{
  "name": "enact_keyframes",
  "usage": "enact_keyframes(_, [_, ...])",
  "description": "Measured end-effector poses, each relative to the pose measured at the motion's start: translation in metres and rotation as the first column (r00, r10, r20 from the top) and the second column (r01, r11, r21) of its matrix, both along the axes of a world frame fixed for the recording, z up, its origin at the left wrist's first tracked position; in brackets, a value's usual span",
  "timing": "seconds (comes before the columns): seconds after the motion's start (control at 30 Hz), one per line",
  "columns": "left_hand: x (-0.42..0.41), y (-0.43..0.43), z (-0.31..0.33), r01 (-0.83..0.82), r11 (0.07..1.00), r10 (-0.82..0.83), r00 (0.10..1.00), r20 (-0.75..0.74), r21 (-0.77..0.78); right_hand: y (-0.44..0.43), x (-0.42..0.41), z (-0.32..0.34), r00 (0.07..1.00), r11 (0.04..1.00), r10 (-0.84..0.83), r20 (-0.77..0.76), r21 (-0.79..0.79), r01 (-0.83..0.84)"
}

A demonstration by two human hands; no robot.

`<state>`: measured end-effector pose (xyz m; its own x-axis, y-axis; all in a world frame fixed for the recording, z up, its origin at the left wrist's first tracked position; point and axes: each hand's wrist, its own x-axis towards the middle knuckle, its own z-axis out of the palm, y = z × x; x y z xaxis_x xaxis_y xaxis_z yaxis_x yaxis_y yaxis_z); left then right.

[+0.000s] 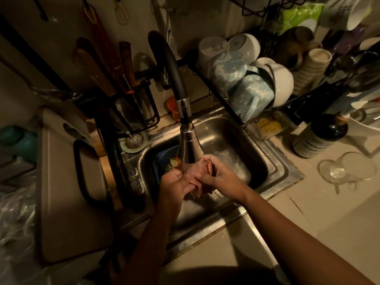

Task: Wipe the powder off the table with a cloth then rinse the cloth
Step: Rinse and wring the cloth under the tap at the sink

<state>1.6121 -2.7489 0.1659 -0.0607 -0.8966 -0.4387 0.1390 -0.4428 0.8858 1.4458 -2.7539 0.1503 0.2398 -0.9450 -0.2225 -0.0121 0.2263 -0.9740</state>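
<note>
Cloth (197,177) gripped by both hands under faucet (186,140), over sink (230,140).

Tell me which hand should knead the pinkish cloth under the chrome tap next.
Probably right: the right hand grips the pinkish cloth directly below the chrome tap head; the left hand holds its lower part, off-stream.

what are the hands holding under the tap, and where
Both hands grip a bunched cloth: left hand at its left end, right hand at its right end.
</note>
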Motion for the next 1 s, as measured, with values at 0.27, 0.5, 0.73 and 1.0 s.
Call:
enact_keyframes(0.27, [0.001,-0.001,-0.004,-0.016,1.000,0.017,0.998,0.059,-0.021,0.004,0.017,-0.005,0.994,0.996,-0.049,-0.101,-0.073,0.042])
enact_keyframes(0.5, [-0.005,0.005,-0.006,-0.045,0.999,0.045,0.998,0.054,0.000,0.002,0.022,-0.008,0.988,0.992,-0.120,-0.100,-0.054,0.115])
enact_keyframes(0.73, [-0.009,-0.003,-0.002,-0.134,0.991,0.134,0.991,-0.007,0.025,0.003,0.015,-0.009,0.994,0.990,-0.089,0.064,0.116,0.082])
enact_keyframes(1.0, [-0.013,-0.009,0.001,-0.070,0.996,0.077,0.985,-0.153,0.048,0.015,0.006,-0.008,0.864,0.873,-0.291,0.410,0.484,0.064])
